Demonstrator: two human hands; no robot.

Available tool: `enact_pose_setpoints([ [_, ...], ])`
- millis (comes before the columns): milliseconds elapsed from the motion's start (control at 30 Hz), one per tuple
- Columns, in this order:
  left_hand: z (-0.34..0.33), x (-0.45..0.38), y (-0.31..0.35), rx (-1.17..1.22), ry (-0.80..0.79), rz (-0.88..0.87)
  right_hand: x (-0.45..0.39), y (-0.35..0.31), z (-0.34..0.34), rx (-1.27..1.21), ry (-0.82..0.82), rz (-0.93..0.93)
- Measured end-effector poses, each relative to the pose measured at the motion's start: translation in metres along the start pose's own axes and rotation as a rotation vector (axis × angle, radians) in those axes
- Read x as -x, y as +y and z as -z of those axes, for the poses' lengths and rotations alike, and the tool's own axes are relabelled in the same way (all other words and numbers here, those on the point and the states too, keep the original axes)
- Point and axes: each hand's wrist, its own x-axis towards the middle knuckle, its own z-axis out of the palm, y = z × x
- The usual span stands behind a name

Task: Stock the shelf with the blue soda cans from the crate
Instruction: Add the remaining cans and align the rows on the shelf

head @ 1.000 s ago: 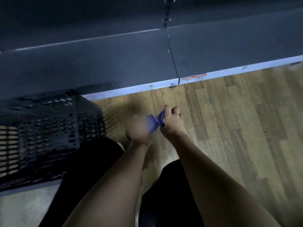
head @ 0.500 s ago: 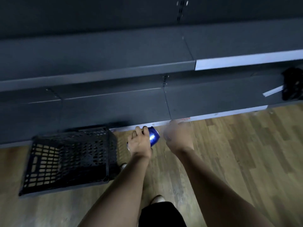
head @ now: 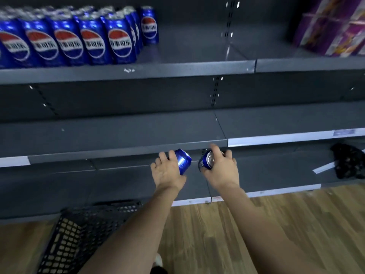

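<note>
My left hand (head: 167, 171) grips a blue soda can (head: 183, 161), tilted with its top to the upper right. A second blue soda can (head: 206, 162) sits in my right hand (head: 222, 169), its silver top facing me. Both hands are raised in front of the edge of the middle shelf (head: 118, 135). On the upper shelf (head: 177, 68), at the left, stand several rows of blue soda cans (head: 69, 40), upright with labels forward. The black plastic crate (head: 79, 234) is on the floor at the lower left, partly hidden by my left forearm.
Purple wrapped packs (head: 331, 26) stand on the upper shelf at the far right. A black object (head: 349, 163) and a white strip (head: 324, 168) lie on the bottom shelf at the right. Wooden floor (head: 276, 224) runs along the shelf base.
Both hands have risen from near the floor to the height of the middle shelf, each with a can. The view has tilted up, so the upper shelf with its cans now shows.
</note>
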Motion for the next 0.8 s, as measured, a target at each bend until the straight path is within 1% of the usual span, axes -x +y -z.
enact_pose_setpoints([
  [133,0.052,-0.023,0.000,0.051,0.085,0.040,-0.010,-0.027,0.037,-0.084,0.113,0.067],
  [233,0.092,-0.041,0.004,0.181,0.116,0.119,-0.016,-0.046,0.056,-0.142,0.217,0.127],
  [367,0.134,-0.055,0.007,0.273,0.172,0.142,-0.026,-0.070,0.078,-0.179,0.268,0.199],
  [433,0.153,-0.060,0.009,0.303,0.189,0.147,-0.031,-0.082,0.085,-0.242,0.301,0.230],
  [567,0.193,-0.079,0.014,0.530,0.193,0.197,-0.046,-0.107,0.096,-0.408,0.391,0.294],
  [700,0.229,-0.115,0.020,0.674,0.235,0.147,-0.074,-0.134,0.109,-0.485,0.491,0.394],
  [800,0.247,-0.146,0.025,0.763,0.266,0.090,-0.099,-0.153,0.119,-0.532,0.524,0.444],
])
